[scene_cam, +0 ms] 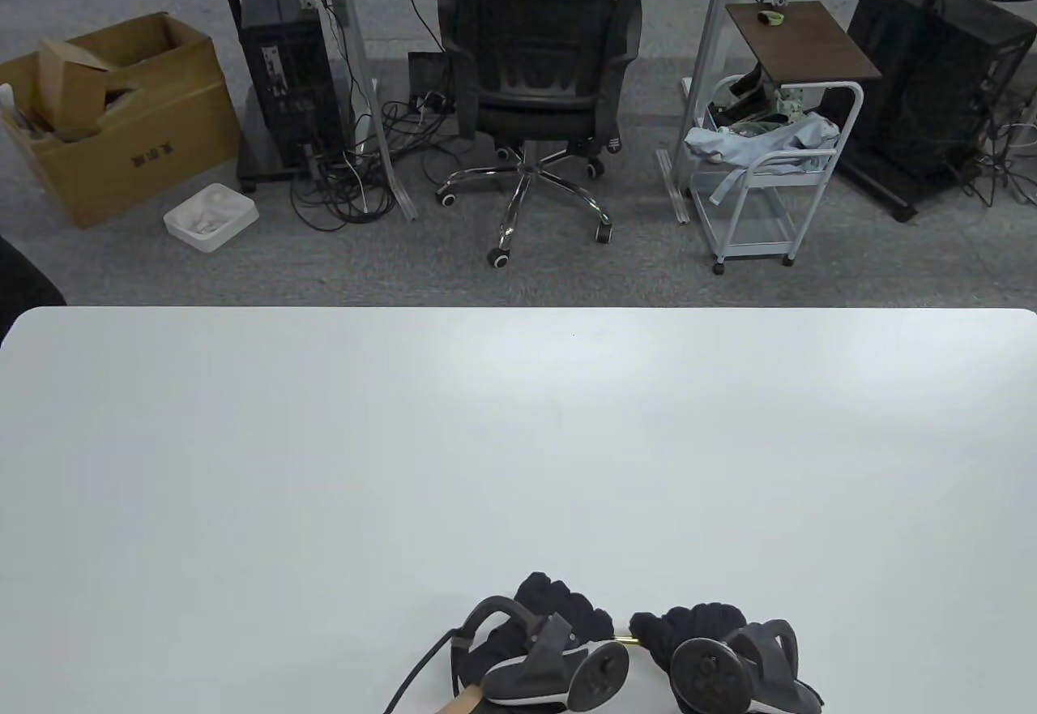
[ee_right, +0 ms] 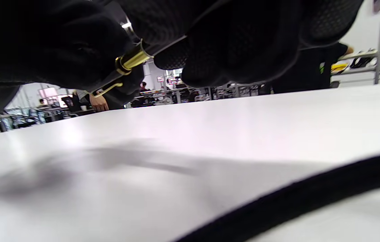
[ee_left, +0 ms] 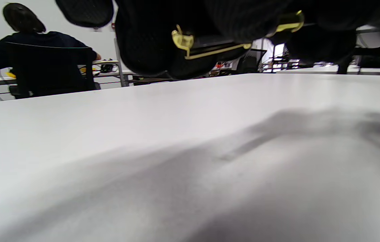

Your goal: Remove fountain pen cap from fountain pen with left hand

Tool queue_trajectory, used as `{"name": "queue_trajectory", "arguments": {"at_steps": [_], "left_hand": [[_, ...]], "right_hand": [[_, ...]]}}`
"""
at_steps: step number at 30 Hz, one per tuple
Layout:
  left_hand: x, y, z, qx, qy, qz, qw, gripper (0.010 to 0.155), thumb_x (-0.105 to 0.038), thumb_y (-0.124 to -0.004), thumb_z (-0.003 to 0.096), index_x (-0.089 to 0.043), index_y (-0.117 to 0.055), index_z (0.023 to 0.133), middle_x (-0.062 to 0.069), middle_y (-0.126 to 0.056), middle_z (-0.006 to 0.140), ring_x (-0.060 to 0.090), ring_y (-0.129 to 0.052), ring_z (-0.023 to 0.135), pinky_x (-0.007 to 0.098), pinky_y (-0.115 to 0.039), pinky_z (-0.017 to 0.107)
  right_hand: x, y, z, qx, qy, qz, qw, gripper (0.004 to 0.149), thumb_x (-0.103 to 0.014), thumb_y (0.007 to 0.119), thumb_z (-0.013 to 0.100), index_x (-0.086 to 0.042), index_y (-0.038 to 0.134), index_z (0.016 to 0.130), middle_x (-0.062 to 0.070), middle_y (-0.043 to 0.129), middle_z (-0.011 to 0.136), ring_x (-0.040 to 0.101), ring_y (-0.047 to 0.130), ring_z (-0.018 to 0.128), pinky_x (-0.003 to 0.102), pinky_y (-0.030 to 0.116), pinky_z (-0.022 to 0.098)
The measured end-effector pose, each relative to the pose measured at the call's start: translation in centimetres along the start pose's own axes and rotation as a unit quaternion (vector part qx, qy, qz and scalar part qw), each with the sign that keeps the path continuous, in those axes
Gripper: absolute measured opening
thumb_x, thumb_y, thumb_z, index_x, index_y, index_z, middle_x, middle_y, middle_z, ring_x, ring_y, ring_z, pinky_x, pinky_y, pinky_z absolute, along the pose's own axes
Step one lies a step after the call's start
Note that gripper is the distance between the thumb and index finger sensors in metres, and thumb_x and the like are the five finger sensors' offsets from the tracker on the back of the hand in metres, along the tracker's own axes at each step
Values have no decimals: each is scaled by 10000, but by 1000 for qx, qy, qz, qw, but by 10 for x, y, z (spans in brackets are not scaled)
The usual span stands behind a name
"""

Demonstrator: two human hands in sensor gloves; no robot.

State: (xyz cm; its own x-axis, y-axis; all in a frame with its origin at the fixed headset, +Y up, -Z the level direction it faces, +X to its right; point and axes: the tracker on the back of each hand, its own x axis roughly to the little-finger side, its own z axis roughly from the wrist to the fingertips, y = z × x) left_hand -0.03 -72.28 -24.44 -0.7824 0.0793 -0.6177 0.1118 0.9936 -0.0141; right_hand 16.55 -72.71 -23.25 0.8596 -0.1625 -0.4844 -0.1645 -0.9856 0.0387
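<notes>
A black fountain pen with gold trim is held level between both hands, just above the white table (scene_cam: 518, 455) near its front edge. In the table view only a short gold stretch of the pen (scene_cam: 624, 639) shows between the gloves. My left hand (scene_cam: 567, 617) grips the cap; its gold clip (ee_left: 210, 52) shows under my left fingers (ee_left: 142, 40). My right hand (scene_cam: 689, 625) grips the barrel. The gold band (ee_right: 132, 60) sits between my right fingers (ee_right: 237, 43) and the left hand (ee_right: 42, 43). I cannot tell whether the cap has come off the barrel.
The table's far edge (scene_cam: 518, 309) runs across the middle of the view. Beyond it on the floor are an office chair (scene_cam: 543, 74), a cardboard box (scene_cam: 121, 114) and a white cart (scene_cam: 770, 171). A black cable (ee_right: 310, 201) crosses the right wrist view.
</notes>
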Motion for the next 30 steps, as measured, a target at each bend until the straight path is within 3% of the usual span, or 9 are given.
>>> {"name": "queue_trajectory", "arguments": {"at_steps": [6, 11, 17, 20, 30], "left_hand": [[29, 5, 8, -11, 76, -22, 997, 448, -289, -737, 443, -228, -776, 885, 26, -896, 867, 313, -903, 766, 654, -591, 706], [58, 5, 39, 43, 144, -30, 988, 441, -289, -753, 450, -240, -786, 887, 24, -886, 891, 319, -883, 806, 664, -561, 720], [82, -11, 74, 71, 203, 3, 977, 430, -296, -774, 446, -269, -801, 875, 9, -876, 911, 313, -866, 836, 658, -548, 730], [88, -22, 83, 99, 216, 1, 972, 424, -296, -780, 445, -278, -808, 868, 12, -864, 924, 312, -851, 852, 655, -535, 736], [95, -45, 90, 118, 220, 42, 967, 398, -306, -829, 434, -298, -840, 832, -17, -863, 924, 300, -846, 858, 641, -543, 739]], "right_hand": [[29, -19, -9, 58, 59, 48, 995, 469, -207, 641, 470, -146, 630, 935, 144, 835, 747, 370, 853, 550, 642, 541, 620], [56, -34, -22, 102, 103, 89, 985, 473, -203, 644, 473, -129, 612, 939, 143, 814, 776, 390, 831, 600, 670, 493, 634], [72, -37, -28, 109, 124, 99, 981, 473, -201, 644, 474, -126, 604, 940, 150, 801, 793, 396, 820, 620, 679, 485, 636], [70, -36, -27, 109, 117, 91, 983, 475, -205, 646, 472, -128, 604, 939, 149, 801, 794, 395, 822, 621, 678, 489, 636], [67, -31, -24, 98, 109, 80, 986, 474, -214, 649, 472, -133, 608, 937, 141, 805, 793, 388, 828, 620, 674, 497, 635]]}}
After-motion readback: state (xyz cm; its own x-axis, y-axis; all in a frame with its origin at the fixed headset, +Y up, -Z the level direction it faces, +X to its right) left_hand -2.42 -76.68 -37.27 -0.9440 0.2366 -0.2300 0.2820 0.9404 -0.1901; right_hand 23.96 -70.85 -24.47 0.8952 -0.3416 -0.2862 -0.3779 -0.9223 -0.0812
